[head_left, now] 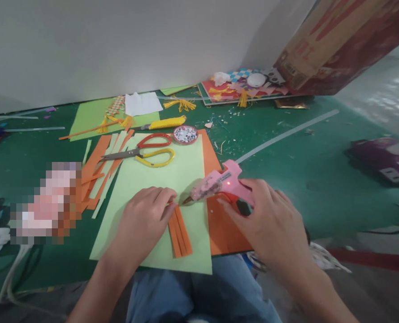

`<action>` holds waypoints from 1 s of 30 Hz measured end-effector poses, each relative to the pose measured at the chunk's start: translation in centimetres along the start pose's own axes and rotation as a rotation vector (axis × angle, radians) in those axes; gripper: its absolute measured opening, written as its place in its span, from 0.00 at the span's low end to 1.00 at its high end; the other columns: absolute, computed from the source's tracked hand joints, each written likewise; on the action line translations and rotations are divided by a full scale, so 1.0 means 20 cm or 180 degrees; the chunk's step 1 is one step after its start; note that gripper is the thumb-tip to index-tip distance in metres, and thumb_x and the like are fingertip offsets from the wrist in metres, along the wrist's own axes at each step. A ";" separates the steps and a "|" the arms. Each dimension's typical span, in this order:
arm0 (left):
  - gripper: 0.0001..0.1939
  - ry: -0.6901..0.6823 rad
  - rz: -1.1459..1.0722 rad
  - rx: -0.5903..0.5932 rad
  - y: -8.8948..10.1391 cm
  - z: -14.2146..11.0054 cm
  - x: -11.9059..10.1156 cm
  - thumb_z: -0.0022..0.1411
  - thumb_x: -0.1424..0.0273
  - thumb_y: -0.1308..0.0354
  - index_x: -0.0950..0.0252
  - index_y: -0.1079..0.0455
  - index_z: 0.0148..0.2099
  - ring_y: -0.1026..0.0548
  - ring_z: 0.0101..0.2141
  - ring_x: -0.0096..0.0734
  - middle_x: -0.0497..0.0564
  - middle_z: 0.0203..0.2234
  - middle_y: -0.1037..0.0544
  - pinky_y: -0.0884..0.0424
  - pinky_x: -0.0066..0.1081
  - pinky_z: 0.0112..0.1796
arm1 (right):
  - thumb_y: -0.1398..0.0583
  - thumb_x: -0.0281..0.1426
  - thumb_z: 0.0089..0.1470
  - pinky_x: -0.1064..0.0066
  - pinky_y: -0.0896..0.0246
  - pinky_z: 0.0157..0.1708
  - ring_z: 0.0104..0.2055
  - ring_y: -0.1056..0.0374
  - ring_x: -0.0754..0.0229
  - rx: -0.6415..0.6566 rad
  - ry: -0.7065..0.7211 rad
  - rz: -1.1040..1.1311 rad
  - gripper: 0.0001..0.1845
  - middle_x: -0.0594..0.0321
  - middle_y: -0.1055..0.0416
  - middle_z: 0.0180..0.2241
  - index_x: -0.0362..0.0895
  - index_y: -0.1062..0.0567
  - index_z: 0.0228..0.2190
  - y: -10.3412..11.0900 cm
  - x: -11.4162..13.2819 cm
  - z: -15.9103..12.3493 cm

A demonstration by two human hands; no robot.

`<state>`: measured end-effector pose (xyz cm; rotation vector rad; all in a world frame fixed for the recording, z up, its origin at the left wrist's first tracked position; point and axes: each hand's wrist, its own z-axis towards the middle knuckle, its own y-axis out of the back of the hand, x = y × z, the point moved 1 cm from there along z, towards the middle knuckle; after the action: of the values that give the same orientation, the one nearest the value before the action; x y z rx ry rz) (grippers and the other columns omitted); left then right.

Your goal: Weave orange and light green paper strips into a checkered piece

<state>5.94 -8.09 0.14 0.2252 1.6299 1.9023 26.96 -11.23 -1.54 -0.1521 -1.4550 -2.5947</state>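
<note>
Between the fingertips of my left hand (150, 211), pressed together, are the upper ends of several orange paper strips (179, 235). The strips lie side by side over a pale green sheet (162, 179). My right hand (266, 215) is wrapped round the handle of a pink hot glue gun (216, 181), whose small light glows. A clear glue stick (287, 137) juts from its back. The nozzle points left, close to the left fingertips and the strips' upper ends; whether it touches them I cannot tell. An orange sheet (226, 229) lies partly under the green one.
Scissors (128, 154) with red and yellow handles, a yellow cutter knife (167, 122) and a small dish of beads (186, 134) lie beyond my hands. Loose paper strips (110, 166) are at left. A tray of crafts (243, 87) and a cardboard box (334, 45) stand at the back.
</note>
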 end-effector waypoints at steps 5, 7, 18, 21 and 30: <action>0.06 -0.0070 0.0136 -0.0001 0.01 0.01 -0.01 0.64 0.74 0.51 0.63 0.33 0.36 0.26 0.31 0.34 0.48 0.29 0.23 0.34 0.33 0.31 | 0.50 0.47 0.57 0.66 0.45 0.27 0.27 0.34 0.55 0.0100 -0.0315 0.0021 0.20 0.56 0.29 0.27 0.43 0.32 0.35 0.02 -0.04 0.00; 0.06 -0.0101 0.0169 0.0006 0.02 0.01 -0.01 0.64 0.74 0.50 0.63 0.33 0.35 0.26 0.31 0.34 0.48 0.29 0.23 0.34 0.33 0.31 | 0.51 0.49 0.56 0.66 0.45 0.26 0.27 0.34 0.54 0.0139 -0.0474 0.0047 0.22 0.56 0.30 0.26 0.43 0.32 0.36 0.03 -0.06 0.00; 0.04 -0.0225 0.0146 -0.0054 0.02 -0.01 -0.02 0.62 0.72 0.48 0.64 0.32 0.39 0.24 0.33 0.36 0.50 0.32 0.21 0.30 0.34 0.34 | 0.54 0.58 0.52 0.63 0.44 0.25 0.28 0.33 0.48 0.0333 -0.0995 0.0139 0.31 0.52 0.29 0.28 0.44 0.32 0.37 0.05 -0.14 0.00; 0.05 -0.0194 0.0129 0.0001 0.02 -0.01 -0.02 0.62 0.73 0.48 0.64 0.32 0.39 0.23 0.34 0.37 0.50 0.33 0.21 0.29 0.35 0.35 | 0.54 0.59 0.51 0.63 0.45 0.25 0.28 0.33 0.48 0.0337 -0.1046 0.0160 0.31 0.53 0.29 0.28 0.45 0.32 0.36 0.06 -0.15 0.01; 0.14 -0.0373 0.0327 0.0088 0.03 -0.03 -0.03 0.56 0.65 0.38 0.66 0.32 0.43 0.23 0.37 0.42 0.55 0.35 0.21 0.28 0.40 0.38 | 0.53 0.61 0.49 0.64 0.46 0.25 0.27 0.34 0.50 0.0364 -0.1173 0.0146 0.33 0.53 0.30 0.27 0.45 0.32 0.35 0.06 -0.16 0.01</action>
<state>5.90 -9.01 0.82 0.4314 1.5942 1.9053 30.37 -11.30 -0.96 -0.6707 -1.6845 -2.5327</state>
